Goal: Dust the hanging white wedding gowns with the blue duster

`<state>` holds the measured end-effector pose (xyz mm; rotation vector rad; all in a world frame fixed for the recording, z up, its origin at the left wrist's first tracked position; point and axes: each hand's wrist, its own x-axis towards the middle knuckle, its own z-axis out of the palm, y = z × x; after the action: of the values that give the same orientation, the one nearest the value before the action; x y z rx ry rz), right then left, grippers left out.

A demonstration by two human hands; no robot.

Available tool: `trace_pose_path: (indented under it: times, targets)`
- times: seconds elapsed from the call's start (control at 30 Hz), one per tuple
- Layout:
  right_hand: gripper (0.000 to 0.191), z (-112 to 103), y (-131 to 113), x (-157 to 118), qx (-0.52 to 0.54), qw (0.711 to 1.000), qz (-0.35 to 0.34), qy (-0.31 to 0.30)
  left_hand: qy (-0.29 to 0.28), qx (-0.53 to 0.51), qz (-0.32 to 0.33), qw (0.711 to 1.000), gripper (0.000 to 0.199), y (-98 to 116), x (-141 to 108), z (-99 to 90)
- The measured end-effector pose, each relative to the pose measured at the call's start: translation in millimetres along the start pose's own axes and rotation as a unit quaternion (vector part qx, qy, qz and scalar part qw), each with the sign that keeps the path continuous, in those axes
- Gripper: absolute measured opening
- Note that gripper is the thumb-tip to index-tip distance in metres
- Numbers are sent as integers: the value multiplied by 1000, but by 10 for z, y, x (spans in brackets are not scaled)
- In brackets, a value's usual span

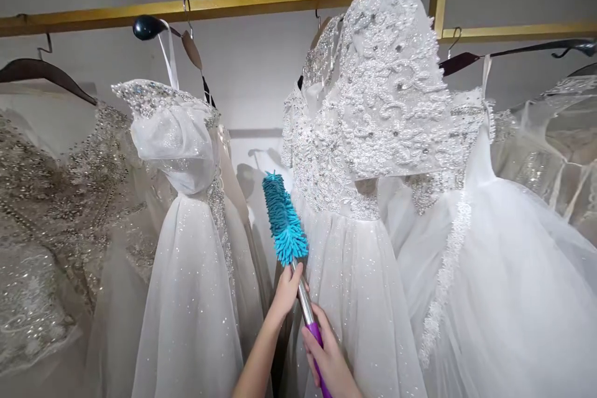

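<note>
A duster (pixel 283 214) with a turquoise microfibre head, a metal shaft and a purple handle tilts up and to the left in front of me. My left hand (pixel 288 290) is closed round the shaft just below the fluffy head. Lower down, the fingers of my right hand (pixel 329 354) wrap the purple handle. The duster's head is beside the beaded white gown (pixel 359 261) on its right; whether they touch I cannot tell. To its left hangs a sparkly white dress (pixel 191 273) with a jewelled neckline.
Dresses hang from a gold rail (pixel 261 5) along the wall. A grey beaded dress (pixel 69 199) is at the left, and a full white tulle gown (pixel 522 273) fills the right. Dark hangers (pixel 46 71) stick out. Behind the duster a strip of pale wall (pixel 252 99) shows.
</note>
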<state>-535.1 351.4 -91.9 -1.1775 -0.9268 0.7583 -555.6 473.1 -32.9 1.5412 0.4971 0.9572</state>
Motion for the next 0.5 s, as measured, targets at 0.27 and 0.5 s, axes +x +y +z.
trace_pose_path:
  times: [0.27, 0.5]
  targets:
    - [53, 242, -302, -251, -118, 960, -159, 200, -155, -101, 101, 978, 38, 791, -379, -33]
    - [50, 233, 253, -701, -153, 918, -174, 322, -245, -23, 84, 966, 32, 520, -855, 215]
